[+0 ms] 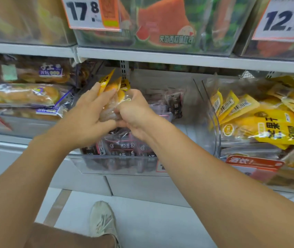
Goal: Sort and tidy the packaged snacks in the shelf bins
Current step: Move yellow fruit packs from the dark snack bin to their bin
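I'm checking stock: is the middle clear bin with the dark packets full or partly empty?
Partly empty. Dark packets fill the middle bin's front, but its right rear shows bare floor and walls.

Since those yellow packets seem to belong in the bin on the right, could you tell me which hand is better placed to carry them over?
Probably the right hand. It grips the yellow plastic snack packets from the side nearer the clear bin of yellow packets, so it need not cross. The left hand holds them from the far side.
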